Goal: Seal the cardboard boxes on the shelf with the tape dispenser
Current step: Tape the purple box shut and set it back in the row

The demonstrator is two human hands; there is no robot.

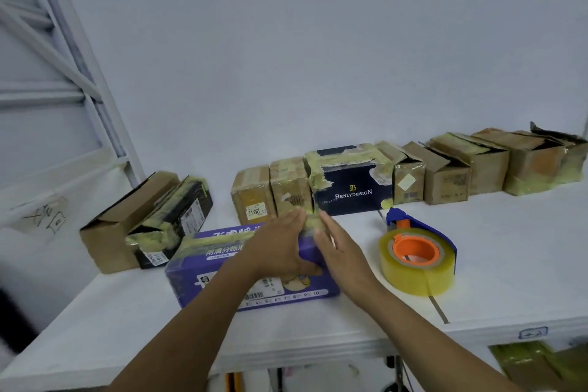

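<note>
The purple box lies on its side at centre frame, near the front edge of the white shelf, with yellowish tape running along its top. The left hand lies flat on the right part of the top, fingers straight and close together, thumb spread down onto the near face. The right hand is just beside it at the box's right end, fingers straight and together, palm turned toward the box. Whether it presses the end cannot be told.

The tape dispenser, blue with an orange hub and a thick yellowish roll, sits alone on the shelf right of centre, just beside the right hand.

Behind the hands a row of boxes runs to the right edge of the frame: two brown boxes, a dark blue box patched with tape, then more brown boxes, some with flaps up. At left, an open brown box leans against a black box.
</note>
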